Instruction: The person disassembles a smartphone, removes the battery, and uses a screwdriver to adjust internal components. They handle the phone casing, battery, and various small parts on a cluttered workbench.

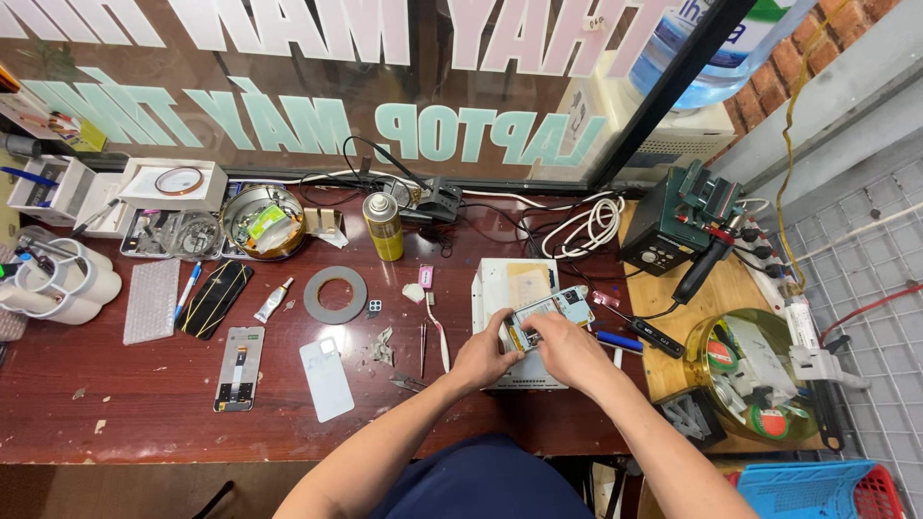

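Head view is showing both hands working on an opened phone (550, 309) lying on a white block (500, 288) at the desk's middle. Left hand (484, 354) is gripping its near end; right hand (567, 348) fingers are pinching into it, so steady bracing and light pressure are mattering most.

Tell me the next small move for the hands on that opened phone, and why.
Probably keep the left hand steadying the opened phone on the white pad while the right hand works at its lower end. Both hands already grip it there, its insides face up, and the tweezers lie to the left, should a finer grip be needed.
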